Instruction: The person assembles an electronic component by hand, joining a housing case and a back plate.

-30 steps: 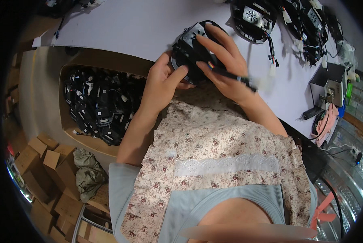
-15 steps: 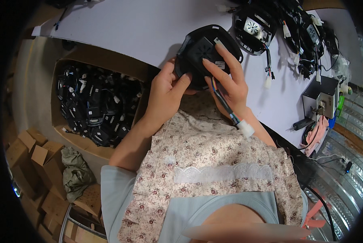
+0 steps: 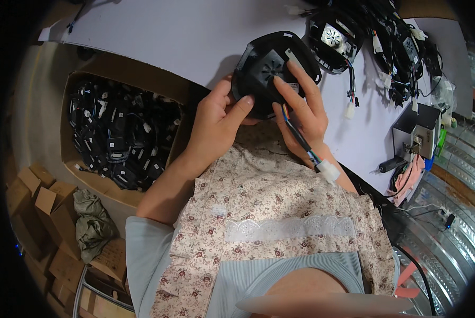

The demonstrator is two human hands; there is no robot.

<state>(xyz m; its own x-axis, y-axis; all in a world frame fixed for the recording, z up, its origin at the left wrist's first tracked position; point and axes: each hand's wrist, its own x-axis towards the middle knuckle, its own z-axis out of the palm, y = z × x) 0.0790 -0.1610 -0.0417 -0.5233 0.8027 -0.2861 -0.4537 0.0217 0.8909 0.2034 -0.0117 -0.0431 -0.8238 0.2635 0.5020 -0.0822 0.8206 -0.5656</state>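
Observation:
Both hands hold up a black plastic housing (image 3: 258, 87), rounded in outline, with a raised block bearing a round slotted grille. My left hand (image 3: 221, 114) grips its left edge, thumb on the face and fingers behind. On the right side lies my right hand (image 3: 306, 108), its fingers bent over the block near a small metal strip and a partly covered white label. From the housing's lower edge a bundle of coloured wires in a black sleeve (image 3: 299, 139) hangs past the right palm. It ends in a white connector (image 3: 328, 172) in front of the floral apron.
Similar black housings with wires (image 3: 335, 40) are heaped at the table's (image 3: 158, 32) far right. A metal box device (image 3: 417, 130) stands below them near a pink cloth (image 3: 412, 175). An open carton (image 3: 107, 193) full of black parts stands left; more cartons (image 3: 57, 212) lie beyond.
The housing and both hands have shifted slightly right in the picture. My right fingers cover more of the white label. The grip of both hands is the same.

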